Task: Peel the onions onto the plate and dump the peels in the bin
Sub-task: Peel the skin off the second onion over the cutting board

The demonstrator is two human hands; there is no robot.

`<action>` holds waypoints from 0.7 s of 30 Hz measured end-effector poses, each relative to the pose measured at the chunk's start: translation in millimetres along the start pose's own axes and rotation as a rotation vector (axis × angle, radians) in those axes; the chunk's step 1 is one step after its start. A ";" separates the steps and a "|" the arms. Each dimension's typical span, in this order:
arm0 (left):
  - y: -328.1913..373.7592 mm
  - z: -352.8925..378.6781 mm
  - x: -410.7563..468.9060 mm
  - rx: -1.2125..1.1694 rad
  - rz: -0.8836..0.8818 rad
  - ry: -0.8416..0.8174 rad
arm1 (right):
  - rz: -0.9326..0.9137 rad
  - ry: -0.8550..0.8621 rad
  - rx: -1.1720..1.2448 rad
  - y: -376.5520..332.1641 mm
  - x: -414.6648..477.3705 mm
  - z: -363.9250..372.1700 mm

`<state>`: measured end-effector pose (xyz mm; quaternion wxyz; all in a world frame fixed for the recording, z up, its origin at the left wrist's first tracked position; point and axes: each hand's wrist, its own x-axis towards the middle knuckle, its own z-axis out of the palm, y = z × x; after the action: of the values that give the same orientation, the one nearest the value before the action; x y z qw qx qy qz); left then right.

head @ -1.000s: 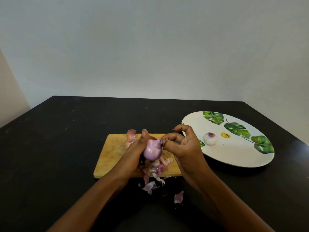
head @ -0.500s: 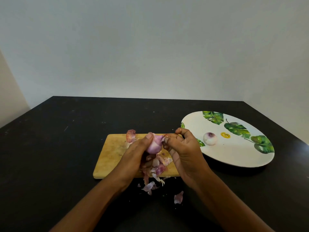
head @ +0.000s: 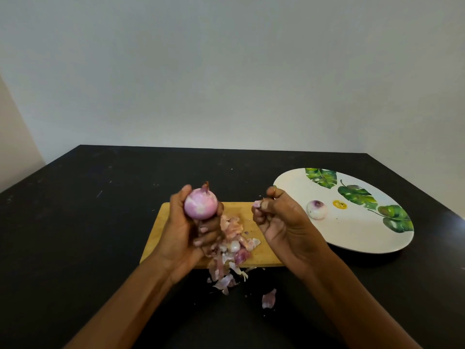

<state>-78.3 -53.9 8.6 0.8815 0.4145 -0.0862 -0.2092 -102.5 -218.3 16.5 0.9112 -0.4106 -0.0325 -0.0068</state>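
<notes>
A wooden cutting board lies on a black table.

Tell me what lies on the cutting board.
A heap of onion peels lies on the cutting board, spilling over its near edge onto the table. The left hand, holding an onion, covers part of it; anything beneath is hidden.
</notes>
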 end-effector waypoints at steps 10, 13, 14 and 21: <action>-6.0 1.6 0.0 0.316 0.000 0.103 | -0.166 0.161 -0.799 18.8 3.7 -12.5; -9.8 5.0 -2.0 0.403 -0.021 0.114 | -0.278 0.074 -0.842 18.7 1.1 -9.5; -10.6 7.0 -3.1 0.413 -0.025 0.110 | -0.302 0.034 -0.813 18.2 0.0 -8.1; -12.9 13.8 -4.4 0.478 -0.045 0.082 | -0.456 -0.086 -0.766 18.9 -5.9 -1.9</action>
<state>-90.6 -68.9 7.6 0.7562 0.6212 -0.0883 -0.1855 -107.5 -207.3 0.7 0.6666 -0.7006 -0.1553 -0.2018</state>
